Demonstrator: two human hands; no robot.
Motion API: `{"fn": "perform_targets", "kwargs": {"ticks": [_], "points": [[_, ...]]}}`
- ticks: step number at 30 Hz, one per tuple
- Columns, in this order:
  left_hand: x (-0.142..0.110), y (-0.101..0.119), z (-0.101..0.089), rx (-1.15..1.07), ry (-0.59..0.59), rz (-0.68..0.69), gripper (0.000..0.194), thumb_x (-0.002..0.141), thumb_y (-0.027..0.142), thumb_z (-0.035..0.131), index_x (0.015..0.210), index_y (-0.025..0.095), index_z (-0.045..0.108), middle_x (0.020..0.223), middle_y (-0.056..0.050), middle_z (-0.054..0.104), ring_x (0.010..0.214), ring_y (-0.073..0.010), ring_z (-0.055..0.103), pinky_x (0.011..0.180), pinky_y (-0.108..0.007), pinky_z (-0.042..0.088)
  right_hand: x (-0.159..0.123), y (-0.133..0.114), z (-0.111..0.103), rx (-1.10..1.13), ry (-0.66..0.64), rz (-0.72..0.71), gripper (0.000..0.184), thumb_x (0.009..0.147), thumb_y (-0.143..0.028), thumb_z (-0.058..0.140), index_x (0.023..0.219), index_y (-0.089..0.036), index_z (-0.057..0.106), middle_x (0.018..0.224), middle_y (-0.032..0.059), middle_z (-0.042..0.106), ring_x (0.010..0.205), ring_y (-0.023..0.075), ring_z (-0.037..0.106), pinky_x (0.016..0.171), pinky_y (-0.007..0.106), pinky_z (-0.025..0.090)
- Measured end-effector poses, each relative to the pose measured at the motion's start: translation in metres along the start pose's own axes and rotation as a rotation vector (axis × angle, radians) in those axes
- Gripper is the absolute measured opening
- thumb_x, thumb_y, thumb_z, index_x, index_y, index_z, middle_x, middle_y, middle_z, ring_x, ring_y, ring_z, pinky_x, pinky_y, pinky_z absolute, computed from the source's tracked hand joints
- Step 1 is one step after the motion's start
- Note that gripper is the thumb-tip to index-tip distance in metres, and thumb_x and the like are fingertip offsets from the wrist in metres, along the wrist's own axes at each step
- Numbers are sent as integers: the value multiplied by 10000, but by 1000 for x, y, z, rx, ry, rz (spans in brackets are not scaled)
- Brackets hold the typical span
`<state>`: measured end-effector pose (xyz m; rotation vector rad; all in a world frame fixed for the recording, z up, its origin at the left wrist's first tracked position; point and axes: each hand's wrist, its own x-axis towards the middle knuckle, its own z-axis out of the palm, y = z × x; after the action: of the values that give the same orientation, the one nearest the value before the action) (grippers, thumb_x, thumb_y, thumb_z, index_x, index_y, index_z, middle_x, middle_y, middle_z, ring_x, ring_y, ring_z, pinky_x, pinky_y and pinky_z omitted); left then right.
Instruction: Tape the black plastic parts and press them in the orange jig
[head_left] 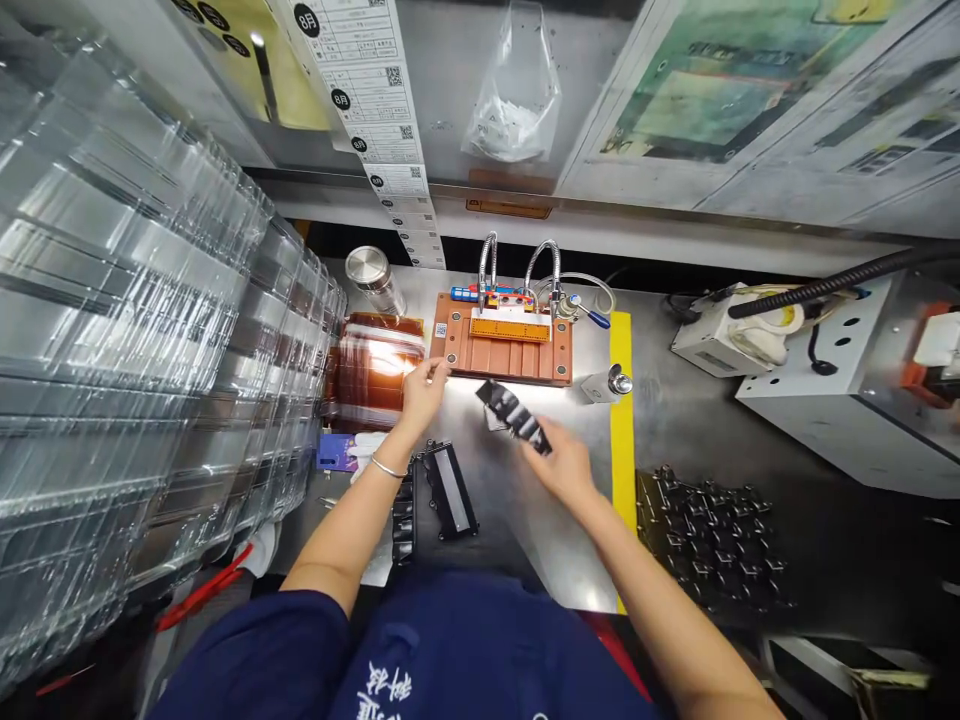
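Note:
My right hand point(566, 465) grips one end of a black ribbed plastic part point(516, 415), held tilted above the metal bench. My left hand point(426, 388) is near the lower left corner of a brown fixture block point(517, 358), its thumb and fingertips brought together. Whether anything small sits between those fingertips I cannot make out. An orange strip point(511, 329) lies across the top of the fixture, under two bent metal hoses point(541, 262). Below my left wrist rest a black part with a grey strip point(451, 490) and another black ribbed part point(403, 515), partly covered by my arm.
Stacked clear plastic trays point(150, 340) wall off the left side. Behind my left hand are a roll of amber film point(375, 370) and a steel-lidded jar point(375, 278). Yellow tape point(622, 440) runs down the bench, with several black parts point(712, 545) and a grey machine point(840, 390) to its right.

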<state>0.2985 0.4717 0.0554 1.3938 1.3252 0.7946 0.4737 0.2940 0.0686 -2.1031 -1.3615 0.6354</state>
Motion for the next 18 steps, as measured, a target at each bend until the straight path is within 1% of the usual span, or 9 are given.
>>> {"fn": "perform_targets", "kwargs": {"ticks": [2,3,5,7,10,11,13,16,18], "points": [[-4,5,10,136,125,285,297,899,385,491,1025,162,642,1010,-104,679,946,-192,632,835,-337,507,39,-8,-9,-184,111,-147,430,805,-224,539,1230,-183,594,1245,119,626,1166,287,547,991,458,409],[-6,8,16,215,123,423,291,909,370,483,1054,170,637,1064,-113,668,1018,-205,612,905,-367,481,56,-10,-8,-250,129,-198,429,819,-186,515,1242,-188,587,1283,115,604,1209,282,514,1032,473,362],[-7,11,28,390,-9,646,266,907,343,505,1071,184,639,1121,-122,657,1100,-228,581,987,-417,432,81,-12,4,-338,113,-255,409,850,-144,469,1235,-201,594,1310,105,588,1244,276,480,1067,499,294],[-1,9,40,569,-184,775,239,890,304,543,1078,196,645,1161,-129,648,1143,-251,562,1018,-465,403,93,-9,20,-379,80,-268,384,885,-147,428,1222,-206,602,1308,111,590,1246,280,472,1059,519,277],[19,1,55,769,-309,837,232,885,206,536,1089,211,646,1200,-135,634,1163,-262,553,1013,-506,402,101,6,29,-375,45,-330,358,906,-195,424,1219,-210,600,1316,121,578,1255,281,455,1049,522,288],[28,-2,59,803,-326,847,244,888,178,522,1096,214,644,1208,-134,631,1164,-259,554,1004,-503,411,106,13,25,-364,45,-356,348,906,-229,440,1215,-212,599,1310,120,580,1253,278,455,1046,512,300],[46,-6,67,841,-335,860,275,895,146,492,1120,211,635,1234,-134,618,1176,-257,545,992,-490,424,121,27,6,-350,85,-360,343,912,-303,444,1201,-209,602,1270,120,600,1223,273,476,1025,482,342],[64,-10,78,871,-326,850,308,906,138,451,1158,186,621,1265,-140,603,1200,-275,527,1006,-493,410,152,50,-33,-437,235,-181,391,930,-339,387,1215,-165,589,1223,158,609,1142,297,510,952,468,394],[68,-13,85,868,-312,835,315,918,157,432,1171,175,619,1267,-140,604,1210,-286,521,1028,-510,390,171,65,-56,-561,274,-30,421,925,-320,387,1243,-113,569,1224,201,594,1100,333,513,890,475,412]]}}
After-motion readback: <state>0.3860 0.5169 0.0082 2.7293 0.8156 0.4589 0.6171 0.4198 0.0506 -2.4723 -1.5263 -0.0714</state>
